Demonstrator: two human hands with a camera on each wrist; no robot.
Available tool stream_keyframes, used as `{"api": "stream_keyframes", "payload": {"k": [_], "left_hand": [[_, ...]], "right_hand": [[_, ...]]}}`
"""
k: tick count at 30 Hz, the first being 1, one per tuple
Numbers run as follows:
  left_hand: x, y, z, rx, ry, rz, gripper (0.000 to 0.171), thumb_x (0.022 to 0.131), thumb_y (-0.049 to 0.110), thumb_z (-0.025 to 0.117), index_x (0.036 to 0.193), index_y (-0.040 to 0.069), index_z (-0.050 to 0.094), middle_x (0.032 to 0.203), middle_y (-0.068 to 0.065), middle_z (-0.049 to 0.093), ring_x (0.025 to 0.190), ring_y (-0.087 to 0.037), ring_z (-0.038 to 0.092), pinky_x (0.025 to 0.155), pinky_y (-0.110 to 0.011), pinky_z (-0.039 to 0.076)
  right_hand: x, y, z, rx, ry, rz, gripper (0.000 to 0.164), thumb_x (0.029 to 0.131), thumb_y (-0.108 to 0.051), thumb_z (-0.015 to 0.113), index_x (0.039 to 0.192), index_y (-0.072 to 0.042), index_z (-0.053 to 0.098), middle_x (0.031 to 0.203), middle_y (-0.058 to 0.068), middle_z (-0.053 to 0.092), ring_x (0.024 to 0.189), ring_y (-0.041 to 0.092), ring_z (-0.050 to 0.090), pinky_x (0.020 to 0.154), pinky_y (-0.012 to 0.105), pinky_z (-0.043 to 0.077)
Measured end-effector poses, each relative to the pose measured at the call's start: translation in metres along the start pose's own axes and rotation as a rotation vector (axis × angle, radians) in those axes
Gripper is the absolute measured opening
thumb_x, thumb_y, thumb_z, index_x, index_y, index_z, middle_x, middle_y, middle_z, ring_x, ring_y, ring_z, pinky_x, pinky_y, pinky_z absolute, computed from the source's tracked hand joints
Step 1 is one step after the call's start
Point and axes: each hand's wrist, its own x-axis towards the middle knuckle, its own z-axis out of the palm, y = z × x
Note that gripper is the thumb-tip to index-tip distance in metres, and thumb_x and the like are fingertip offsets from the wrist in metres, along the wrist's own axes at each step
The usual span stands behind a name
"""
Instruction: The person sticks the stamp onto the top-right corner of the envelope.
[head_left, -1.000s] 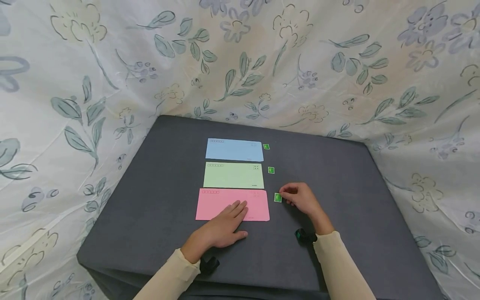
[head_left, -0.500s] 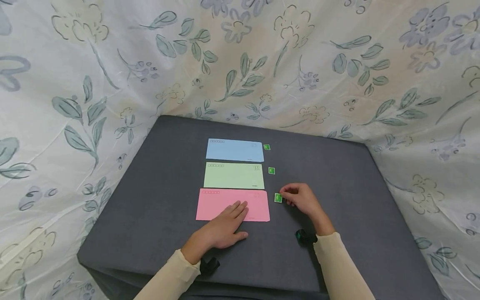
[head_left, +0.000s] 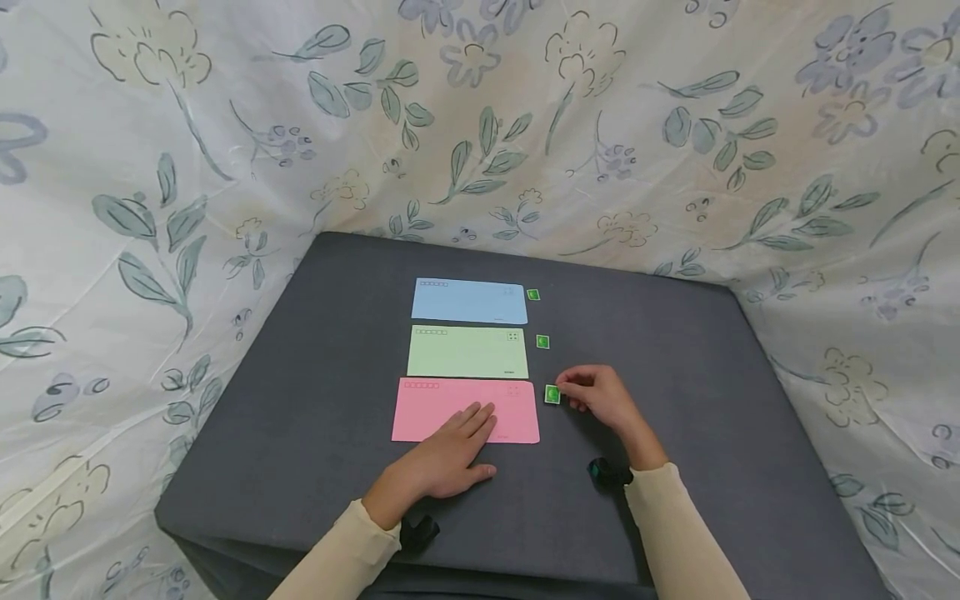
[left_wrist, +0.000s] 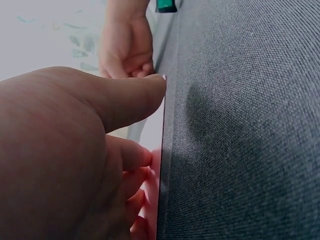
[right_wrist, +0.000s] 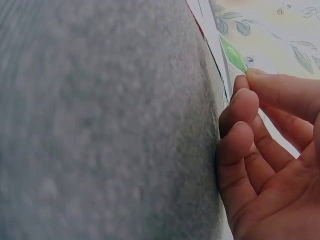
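My right hand (head_left: 600, 396) pinches a small green stamp (head_left: 552, 394) by its edge between thumb and index finger, just right of the pink envelope (head_left: 435, 408). In the right wrist view the stamp (right_wrist: 232, 54) sticks out beyond the fingertips, lifted at an angle above the cloth. My left hand (head_left: 450, 457) lies flat with its fingers spread on the lower part of the pink envelope, the thumb resting on the cloth. Its fingers (left_wrist: 135, 152) press the pink paper in the left wrist view.
Behind the pink envelope lie a light green envelope (head_left: 465, 352) and a blue envelope (head_left: 468, 301). Beside them are two more green stamps, a middle stamp (head_left: 543, 342) and a far stamp (head_left: 533, 294). A dark grey cloth (head_left: 300, 400) covers the table, with floral curtains (head_left: 480, 125) around it.
The pinched stamp has shifted slightly left, towards the pink envelope, with the right hand. The left hand stays in place on the pink envelope.
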Motion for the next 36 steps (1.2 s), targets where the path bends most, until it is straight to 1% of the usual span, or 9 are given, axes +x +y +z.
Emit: {"api": "stream_keyframes", "payload": {"k": [9, 16, 19, 29, 36], "left_hand": [[-0.001, 0.001, 0.0, -0.005, 0.01, 0.002, 0.08, 0.108, 0.036, 0.068, 0.169, 0.0, 0.033, 0.179, -0.013, 0.021, 0.166, -0.032, 0.015, 0.131, -0.048, 0.017], [-0.001, -0.003, 0.005, -0.006, 0.039, 0.019, 0.081, 0.107, 0.036, 0.069, 0.169, 0.0, 0.033, 0.179, -0.013, 0.021, 0.166, -0.033, 0.014, 0.132, -0.048, 0.015], [-0.001, -0.004, 0.007, -0.004, 0.049, 0.026, 0.081, 0.107, 0.037, 0.069, 0.169, 0.0, 0.032, 0.179, -0.013, 0.022, 0.166, -0.032, 0.014, 0.132, -0.048, 0.015], [0.0, -0.002, 0.005, 0.006, 0.024, 0.001, 0.08, 0.107, 0.037, 0.068, 0.169, 0.001, 0.033, 0.179, -0.011, 0.021, 0.166, -0.031, 0.014, 0.132, -0.047, 0.016], [0.003, -0.002, 0.006, 0.011, 0.027, -0.006, 0.08, 0.108, 0.038, 0.068, 0.17, 0.002, 0.032, 0.18, -0.01, 0.02, 0.166, -0.03, 0.014, 0.132, -0.046, 0.016]], "right_hand": [[0.002, -0.004, 0.005, 0.007, 0.006, 0.004, 0.009, 0.101, -0.01, 0.079, 0.105, -0.002, 0.081, 0.083, 0.01, 0.07, 0.068, 0.025, 0.063, 0.06, 0.032, 0.053], [0.006, -0.002, 0.01, 0.0, 0.005, 0.001, 0.011, 0.101, -0.013, 0.079, 0.106, -0.003, 0.081, 0.085, 0.011, 0.07, 0.068, 0.024, 0.063, 0.061, 0.033, 0.053], [0.006, -0.003, 0.012, 0.002, 0.011, 0.01, 0.01, 0.101, -0.012, 0.079, 0.105, -0.004, 0.082, 0.085, 0.01, 0.07, 0.069, 0.024, 0.063, 0.061, 0.032, 0.054], [0.012, -0.006, 0.019, 0.002, 0.001, 0.022, 0.009, 0.101, -0.014, 0.08, 0.104, -0.006, 0.083, 0.084, 0.01, 0.07, 0.07, 0.027, 0.063, 0.062, 0.032, 0.054], [0.016, -0.008, 0.021, 0.012, -0.005, 0.003, 0.009, 0.1, -0.011, 0.079, 0.104, -0.003, 0.082, 0.081, 0.01, 0.07, 0.068, 0.025, 0.062, 0.062, 0.032, 0.052]]}}
